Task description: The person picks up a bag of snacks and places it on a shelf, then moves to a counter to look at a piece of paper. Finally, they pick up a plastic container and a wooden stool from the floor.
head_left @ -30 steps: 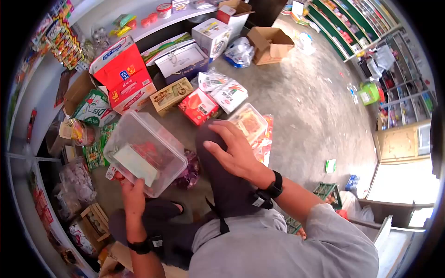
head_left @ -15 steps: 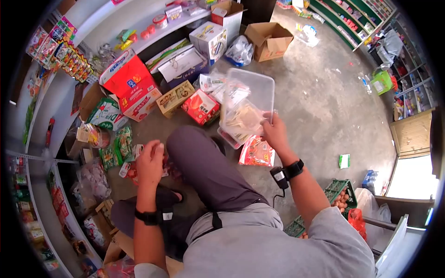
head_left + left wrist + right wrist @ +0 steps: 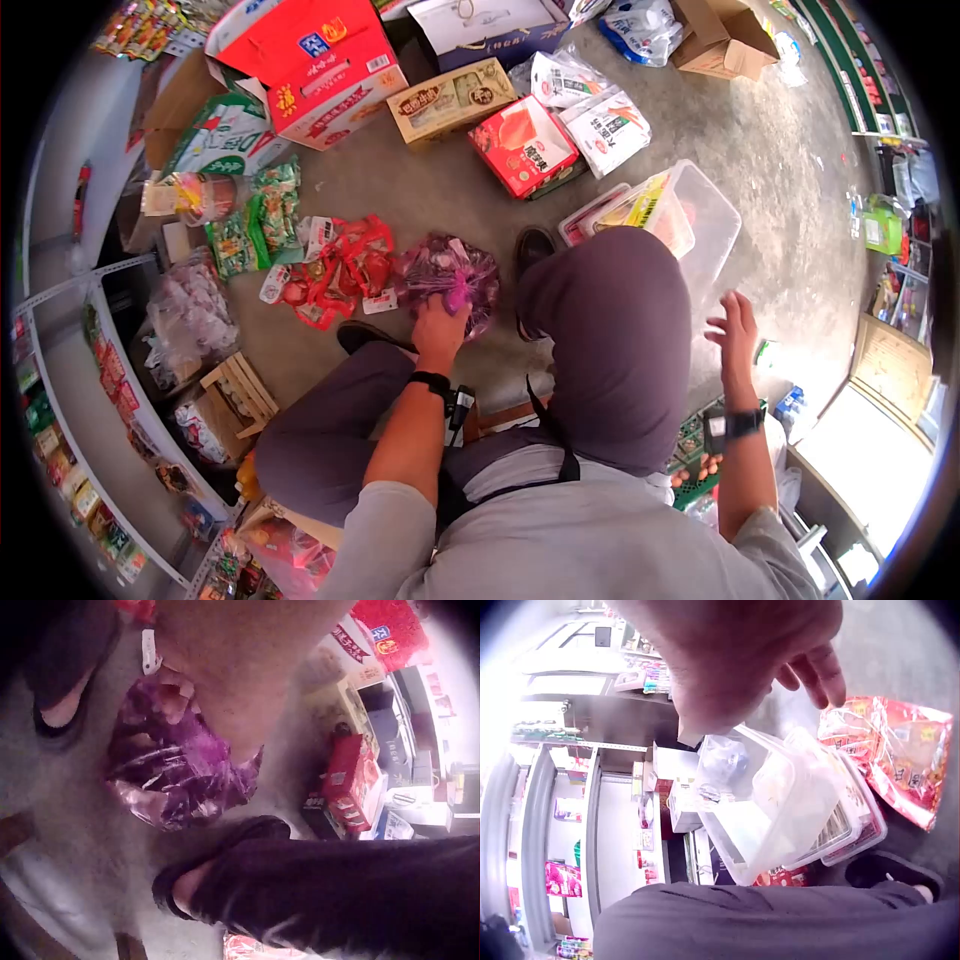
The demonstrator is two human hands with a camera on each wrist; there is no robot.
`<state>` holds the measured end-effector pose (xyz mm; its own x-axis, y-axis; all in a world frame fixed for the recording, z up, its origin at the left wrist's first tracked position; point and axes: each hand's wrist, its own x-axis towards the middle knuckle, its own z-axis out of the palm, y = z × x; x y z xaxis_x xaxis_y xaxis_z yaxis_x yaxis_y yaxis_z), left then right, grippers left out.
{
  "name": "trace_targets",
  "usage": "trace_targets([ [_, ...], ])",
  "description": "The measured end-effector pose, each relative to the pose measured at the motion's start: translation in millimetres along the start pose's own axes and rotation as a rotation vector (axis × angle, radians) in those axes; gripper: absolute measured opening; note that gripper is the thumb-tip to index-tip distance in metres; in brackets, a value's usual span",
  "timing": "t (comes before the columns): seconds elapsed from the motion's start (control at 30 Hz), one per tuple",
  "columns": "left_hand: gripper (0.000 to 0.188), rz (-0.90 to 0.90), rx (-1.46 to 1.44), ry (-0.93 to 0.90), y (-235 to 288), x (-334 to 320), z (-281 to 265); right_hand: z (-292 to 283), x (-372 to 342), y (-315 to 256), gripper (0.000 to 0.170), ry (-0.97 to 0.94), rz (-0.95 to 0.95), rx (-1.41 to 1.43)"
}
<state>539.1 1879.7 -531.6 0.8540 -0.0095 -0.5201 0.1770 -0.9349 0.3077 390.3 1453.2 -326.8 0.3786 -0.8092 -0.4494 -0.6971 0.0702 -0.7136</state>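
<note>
A purple plastic bag [image 3: 458, 268] with something inside sits on the floor between the person's feet. The left hand [image 3: 440, 335] grips its gathered top; in the left wrist view the same bag [image 3: 176, 769] shows below that hand [image 3: 225, 682]. The right hand [image 3: 737, 335] is off to the right of the knee, fingers loosely bent, holding nothing. In the right wrist view, this hand [image 3: 757, 660] is above a clear plastic container [image 3: 810, 802], which stands tilted against flatter packed containers. Red-and-white packets [image 3: 345, 265] lie just left of the purple bag.
Beyond the knees stand a red box [image 3: 525, 145], a tan box [image 3: 450, 100] and white packets [image 3: 608, 128]. Green packets [image 3: 275, 210] lie at the left near shelving [image 3: 65, 345]. A red snack bag [image 3: 911, 757] lies beside the containers. Green crates are at the right.
The right hand has let go of the clear container, which now stands beyond the right knee. The left hand has moved right and taken hold of the purple bag. The head view has shifted.
</note>
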Motion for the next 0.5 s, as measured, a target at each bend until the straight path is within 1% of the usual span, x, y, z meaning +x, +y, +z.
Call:
trace_targets([
  [0.07,0.061,0.036,0.022,-0.038,6.0,18.1,9.9,-14.3,-16.7,-5.1,0.045,-0.002,-0.013,-0.070],
  [0.17,0.039,0.094,0.079,-0.057,9.4,37.9,28.8,-17.4,-40.0,-14.3,0.041,-0.010,-0.025,-0.171],
  [0.23,0.028,0.117,0.102,-0.077,-6.0,52.9,52.7,-16.2,-48.3,-16.1,0.038,-0.051,-0.064,-0.157],
  [0.27,0.018,0.114,0.097,-0.074,-13.5,56.9,61.6,-15.8,-50.3,-16.5,0.036,-0.055,-0.069,-0.156],
  [0.37,0.018,0.282,-0.306,0.030,-42.5,66.5,76.6,-12.1,-54.3,-26.6,0.034,-0.057,-0.121,-0.117],
  [0.4,0.019,0.158,-0.446,-0.093,-44.4,62.0,66.0,-10.1,-57.0,-29.9,0.033,-0.061,-0.138,-0.094],
  [0.47,0.027,-0.089,-0.719,-0.330,-28.8,43.8,20.1,-7.3,-58.5,-33.9,0.032,-0.088,-0.166,-0.073],
  [0.5,0.027,-0.080,-0.713,-0.305,-30.3,42.7,8.5,-5.7,-58.7,-34.6,0.032,-0.109,-0.186,-0.052],
])
